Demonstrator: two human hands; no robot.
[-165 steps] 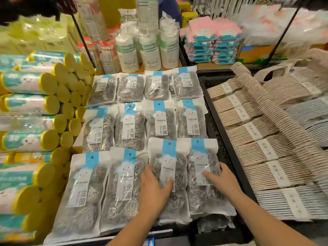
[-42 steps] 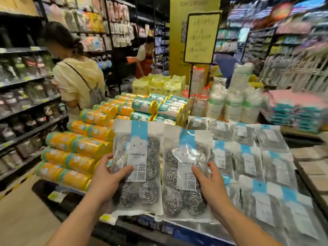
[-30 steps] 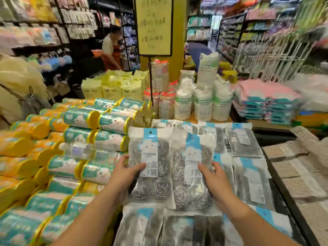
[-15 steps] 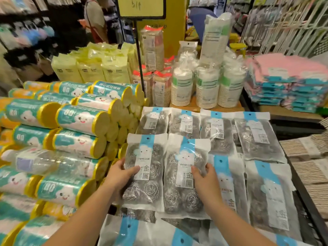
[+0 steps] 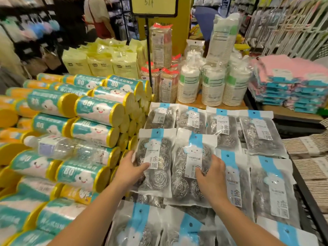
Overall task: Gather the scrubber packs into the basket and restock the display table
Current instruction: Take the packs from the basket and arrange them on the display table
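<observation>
Now, clear blue-striped scrubber packs [image 5: 158,178] of silvery coils [image 5: 179,188].

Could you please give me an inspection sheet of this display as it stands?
Surface: table mostly covered by rows of scrubber packs.
Job's things: left pack and right pack held side by side over the rows; basket not seen.
Clutter: bag rolls, a bottle lying on them, cups, cloths.
Grips: left hand holds the left pack, right hand the right pack, thumbs in front.
Cables: nothing seen.
Surroundings: shop shelves; a sign; a person beyond the table.
</observation>
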